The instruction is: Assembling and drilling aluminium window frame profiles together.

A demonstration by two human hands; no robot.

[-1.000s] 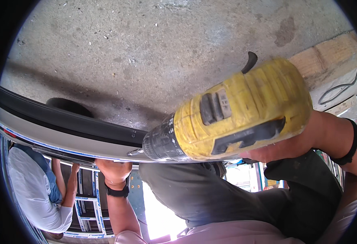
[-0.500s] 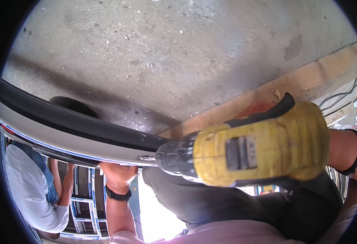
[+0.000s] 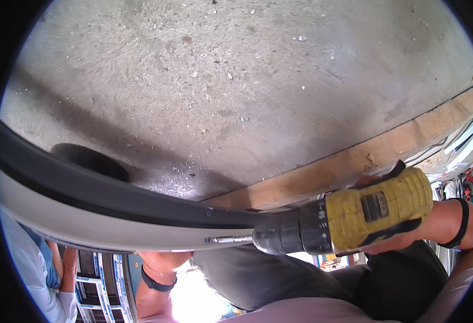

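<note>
My right hand [image 3: 392, 245] grips a yellow and black cordless drill [image 3: 382, 212], which hides most of its fingers. The drill lies sideways with its chuck toward the left. A slim silver bit [image 3: 231, 239] with a dark tip sticks out in front of the pale face of a long black and white profile [image 3: 139, 229]. I cannot tell whether the tip touches that face. Above it, a small screw-like spot [image 3: 208, 212] shows on the profile's dark band. My left hand [image 3: 166, 261] is at the profile's lower edge, its fingers hidden behind it.
A wooden beam [image 3: 322, 175] runs along the concrete floor [image 3: 236, 81]. Beyond the profile is a dark round object [image 3: 88, 160]. At lower left, another person's arm [image 3: 68, 272] is near a rack of blue and white frames [image 3: 102, 280]. Assorted items [image 3: 470, 180] crowd the far right.
The drill sits lower in the picture and looks smaller, with more of its bit showing. The profile and my left hand also appear lower as the view shifts.
</note>
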